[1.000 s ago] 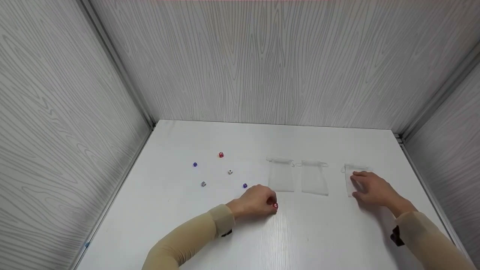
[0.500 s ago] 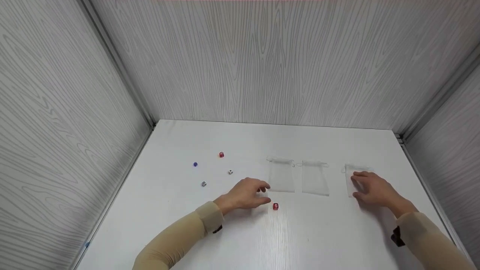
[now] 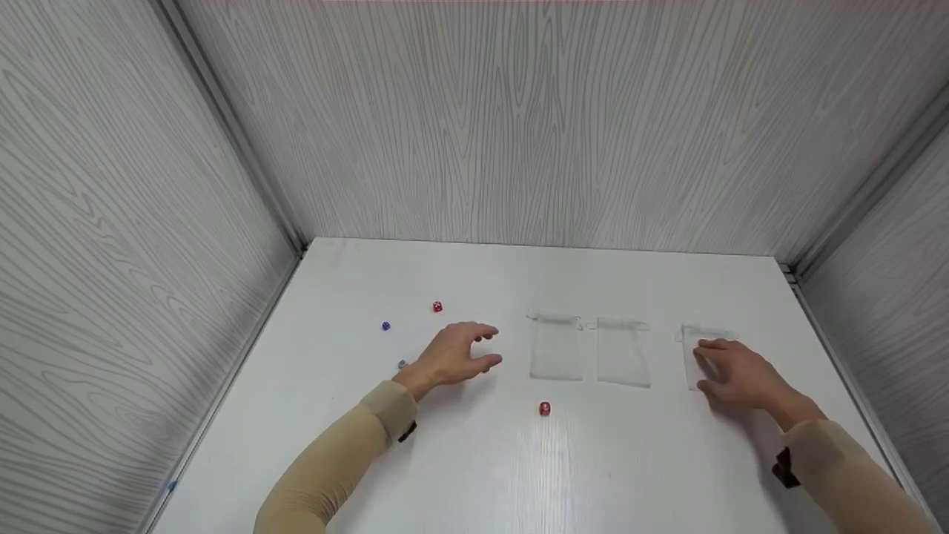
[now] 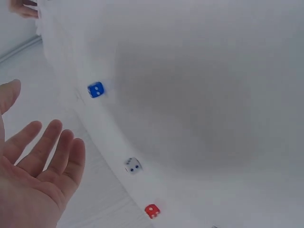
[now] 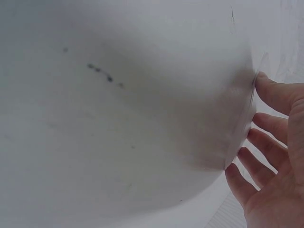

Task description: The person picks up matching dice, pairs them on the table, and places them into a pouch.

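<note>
Red is seen twice on the white table [image 3: 630,460]: one near red die [image 3: 545,409] is placed in front of the left pouch [image 3: 556,352], apart from it, and a far red die [image 3: 437,306] is found well behind. Nothing is held by the left hand [image 3: 448,354], whose fingers and thumb are spread; in the left wrist view, a blue die [image 4: 95,90] and a white die [image 4: 133,165] are shown beyond them. The right pouch [image 3: 691,354] is touched by the right hand [image 3: 741,374], its fingers parted; whether any cloth is pinched cannot be told. The grey die [image 3: 402,364], partly covered by the left wrist, could be knocked and rolled if the forearm were lowered. Thin cloth might be dragged or creased by any slide of the right fingertips. Cords of the left pouch and the middle pouch [image 3: 623,354], lying close together, could be snagged if either were lifted carelessly.
</note>
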Motion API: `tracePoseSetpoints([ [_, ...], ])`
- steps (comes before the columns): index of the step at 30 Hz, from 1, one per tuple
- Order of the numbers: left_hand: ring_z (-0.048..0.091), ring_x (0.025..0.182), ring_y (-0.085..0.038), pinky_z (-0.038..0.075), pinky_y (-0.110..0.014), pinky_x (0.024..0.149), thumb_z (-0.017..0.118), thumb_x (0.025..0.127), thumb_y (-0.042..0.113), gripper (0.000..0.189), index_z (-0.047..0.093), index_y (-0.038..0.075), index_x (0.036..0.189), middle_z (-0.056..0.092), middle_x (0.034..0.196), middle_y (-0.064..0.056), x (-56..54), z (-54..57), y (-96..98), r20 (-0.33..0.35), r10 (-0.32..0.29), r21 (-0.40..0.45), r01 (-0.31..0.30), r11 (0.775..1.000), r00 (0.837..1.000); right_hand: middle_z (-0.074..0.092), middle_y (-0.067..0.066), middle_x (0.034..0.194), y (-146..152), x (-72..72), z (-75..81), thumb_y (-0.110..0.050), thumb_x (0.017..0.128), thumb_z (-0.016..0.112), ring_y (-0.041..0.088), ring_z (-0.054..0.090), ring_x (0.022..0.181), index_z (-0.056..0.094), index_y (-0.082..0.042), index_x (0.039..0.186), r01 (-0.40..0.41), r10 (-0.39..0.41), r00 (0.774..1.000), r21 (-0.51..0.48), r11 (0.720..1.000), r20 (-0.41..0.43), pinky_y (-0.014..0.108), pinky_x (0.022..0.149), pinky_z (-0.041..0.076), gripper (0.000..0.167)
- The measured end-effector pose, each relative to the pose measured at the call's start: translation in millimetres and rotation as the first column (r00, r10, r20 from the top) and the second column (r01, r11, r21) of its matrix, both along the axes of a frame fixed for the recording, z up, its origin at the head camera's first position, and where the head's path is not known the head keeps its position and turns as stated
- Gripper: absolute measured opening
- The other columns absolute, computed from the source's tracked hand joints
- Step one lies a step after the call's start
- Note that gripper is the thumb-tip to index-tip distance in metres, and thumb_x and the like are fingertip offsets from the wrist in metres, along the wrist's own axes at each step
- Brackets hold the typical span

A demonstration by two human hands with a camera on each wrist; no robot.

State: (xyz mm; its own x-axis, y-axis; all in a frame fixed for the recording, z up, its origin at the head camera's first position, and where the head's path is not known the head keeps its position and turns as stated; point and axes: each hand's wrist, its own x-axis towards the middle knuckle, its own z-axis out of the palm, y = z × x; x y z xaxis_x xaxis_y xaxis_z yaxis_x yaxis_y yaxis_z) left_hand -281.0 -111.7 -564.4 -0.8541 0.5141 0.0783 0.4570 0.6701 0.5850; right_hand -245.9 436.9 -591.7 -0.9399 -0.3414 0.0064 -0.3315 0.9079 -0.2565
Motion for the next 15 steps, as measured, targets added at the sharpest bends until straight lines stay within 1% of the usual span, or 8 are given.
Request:
tracePoseSetpoints([
  [4,0.069,0.141,-0.036,0.054,-0.055,0.123,0.076,0.107,0.038,0.055,0.068,0.008,0.152,0.072,0.155,-0.012,-9.8,-6.5,-13.2,-0.018,0.060,-0.005,-0.060,0.998,0.998,0.062,0.033,0.158,-0.1,0.2,0.2,-0.020,0.097,0.081,0.060,0.055,0.146,0.065,0.008,0.149,-0.009,0.009,1.000,0.001,1.000,0.005,0.076,0.118,0.046,0.061],
  [8,0.067,0.146,-0.036,0.051,-0.055,0.126,0.076,0.107,0.038,0.054,0.069,0.008,0.152,0.071,0.156,-0.011,-18.5,-11.4,-25.6,-0.028,0.129,0.010,-0.128,0.992,0.991,0.062,0.033,0.158,0.5,0.6,0.7,-0.021,0.097,0.082,0.061,0.055,0.145,0.066,0.008,0.149,-0.012,0.012,1.000,0.008,1.000,0.007,0.077,0.118,0.046,0.061],
  [12,0.068,0.144,-0.035,0.052,-0.054,0.125,0.076,0.108,0.036,0.050,0.070,0.008,0.149,0.074,0.151,-0.012,-29.4,-15.1,-36.8,-0.041,0.196,0.035,-0.194,0.980,0.980,0.062,0.033,0.158,0.5,0.9,1.1,-0.021,0.097,0.082,0.061,0.055,0.145,0.066,0.007,0.149,-0.008,0.008,1.000,0.011,1.000,0.006,0.076,0.117,0.047,0.061],
  [15,0.069,0.141,-0.034,0.053,-0.053,0.124,0.077,0.108,0.036,0.049,0.071,0.010,0.149,0.075,0.149,-0.012,-38.4,-17.4,-44.4,-0.030,0.252,0.041,-0.251,0.967,0.967,0.062,0.032,0.158,0.6,0.8,1.0,-0.021,0.097,0.082,0.061,0.054,0.146,0.066,0.007,0.149,0.003,-0.003,1.000,0.008,1.000,0.011,0.076,0.118,0.046,0.061],
])
